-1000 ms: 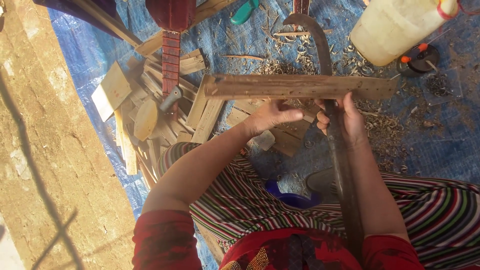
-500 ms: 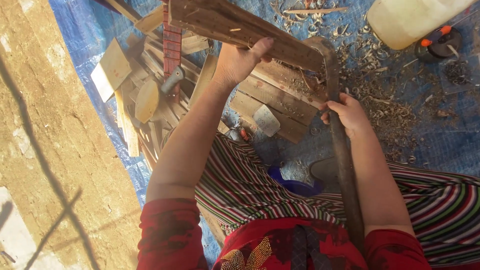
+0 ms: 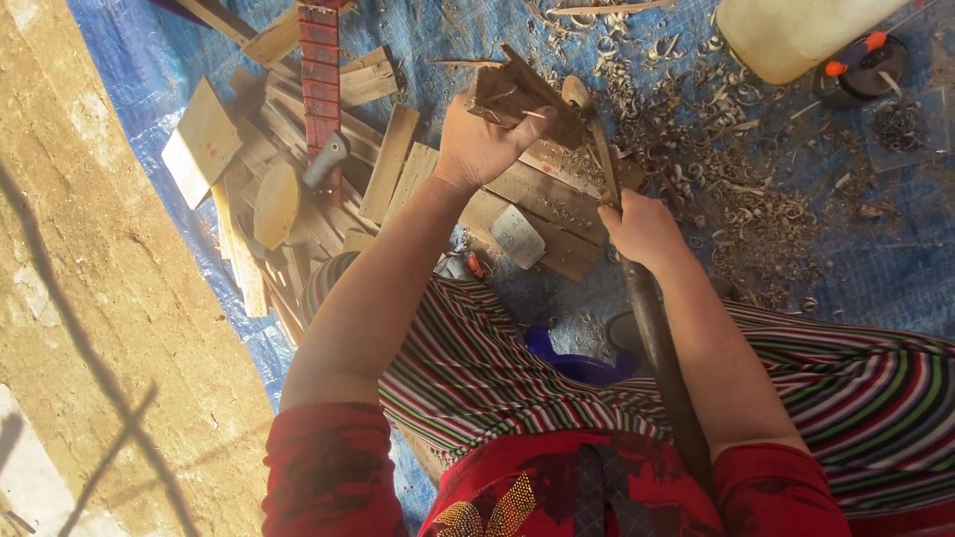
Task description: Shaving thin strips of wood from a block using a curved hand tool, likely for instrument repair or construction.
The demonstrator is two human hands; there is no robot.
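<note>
A rough brown wooden slat (image 3: pixel 522 94) was grasped by the left hand (image 3: pixel 482 144); a long dark curved blade (image 3: pixel 637 278) was gripped by the right hand (image 3: pixel 642 229), above a blue tarpaulin (image 3: pixel 875 249).

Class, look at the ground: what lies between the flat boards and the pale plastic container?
In the head view, curled wood shavings litter the blue tarp between the boards and the container.

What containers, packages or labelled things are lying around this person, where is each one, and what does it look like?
Plastic jug: top right on the blue tarp, large, pale cream, cut off by the picture's edge.
Round lid-like object: just right of the jug, dark with orange knobs.
No signs or screens in view.
</note>
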